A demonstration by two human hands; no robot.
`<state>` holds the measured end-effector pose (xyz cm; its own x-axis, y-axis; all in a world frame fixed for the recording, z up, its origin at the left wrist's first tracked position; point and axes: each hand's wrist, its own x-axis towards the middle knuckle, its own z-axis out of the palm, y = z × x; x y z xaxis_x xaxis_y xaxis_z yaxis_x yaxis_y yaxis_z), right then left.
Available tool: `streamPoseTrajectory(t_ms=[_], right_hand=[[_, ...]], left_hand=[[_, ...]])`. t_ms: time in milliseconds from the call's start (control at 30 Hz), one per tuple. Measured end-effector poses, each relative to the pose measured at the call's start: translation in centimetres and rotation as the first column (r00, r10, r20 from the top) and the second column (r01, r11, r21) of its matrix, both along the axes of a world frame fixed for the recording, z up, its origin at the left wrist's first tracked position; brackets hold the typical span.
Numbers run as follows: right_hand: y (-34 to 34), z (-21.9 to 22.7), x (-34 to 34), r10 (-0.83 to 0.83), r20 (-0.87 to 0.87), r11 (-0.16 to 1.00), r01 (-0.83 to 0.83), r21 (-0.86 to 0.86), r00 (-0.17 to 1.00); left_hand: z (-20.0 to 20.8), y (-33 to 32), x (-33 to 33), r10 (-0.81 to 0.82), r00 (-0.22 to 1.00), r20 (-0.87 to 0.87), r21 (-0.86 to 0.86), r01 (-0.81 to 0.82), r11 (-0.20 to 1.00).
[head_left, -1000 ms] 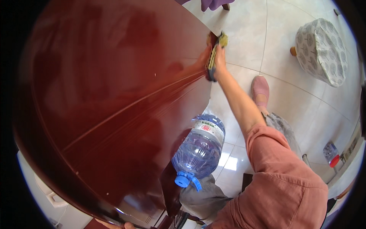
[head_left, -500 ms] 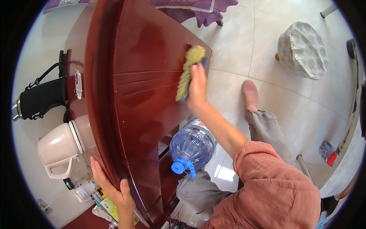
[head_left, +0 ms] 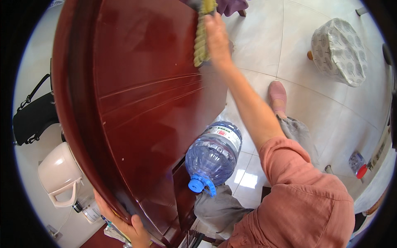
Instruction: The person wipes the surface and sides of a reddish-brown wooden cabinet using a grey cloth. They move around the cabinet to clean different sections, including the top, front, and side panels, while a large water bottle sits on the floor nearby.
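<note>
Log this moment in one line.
left hand: on edge of red cabinet | right hand: holding yellowish pad at cabinet's side | nearby: large bottle

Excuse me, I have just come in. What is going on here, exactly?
A person's right hand holds a yellowish, ridged pad at the far part of a glossy dark red cabinet. The left hand rests over the cabinet's near edge, thumb spread apart. A big clear bottle with a blue cap is beside the cabinet, not held by either hand.
</note>
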<state>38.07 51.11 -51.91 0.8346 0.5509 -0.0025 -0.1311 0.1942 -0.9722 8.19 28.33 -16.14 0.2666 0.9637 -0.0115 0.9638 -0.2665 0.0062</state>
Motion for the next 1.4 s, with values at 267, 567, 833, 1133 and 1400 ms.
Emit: streamPoseTrajectory(t_ms=[267,567,833,1133,1400], right_hand=[[0.2,-13.0,2.7,0.245,-0.599,0.950,-0.313,-0.010,0.762],[-2.3,16.7,2.3,0.177,0.150,0.832,-0.229,0.505,0.973],[-1.1,9.3,0.7,-0.039,0.219,0.905,-0.059,0.422,0.975],[-1.9,-20.8,2.7,0.264,-0.639,0.921,-0.386,-0.057,0.723],[-12.5,-27.4,-13.0,-0.034,-0.908,0.901,-0.380,-0.209,0.418]], left_hand=[[0.5,-0.5,0.2,-0.040,0.998,-0.046,-0.021,0.039,0.999],[0.2,0.1,0.0,-0.053,0.996,-0.071,0.043,0.056,0.998],[0.5,0.3,0.0,-0.043,0.996,-0.080,0.030,0.046,0.998],[1.0,-1.2,-0.6,0.041,0.994,-0.104,-0.067,-0.048,0.997],[-0.2,-1.7,-1.9,0.108,0.973,0.202,-0.043,-0.101,0.994]])
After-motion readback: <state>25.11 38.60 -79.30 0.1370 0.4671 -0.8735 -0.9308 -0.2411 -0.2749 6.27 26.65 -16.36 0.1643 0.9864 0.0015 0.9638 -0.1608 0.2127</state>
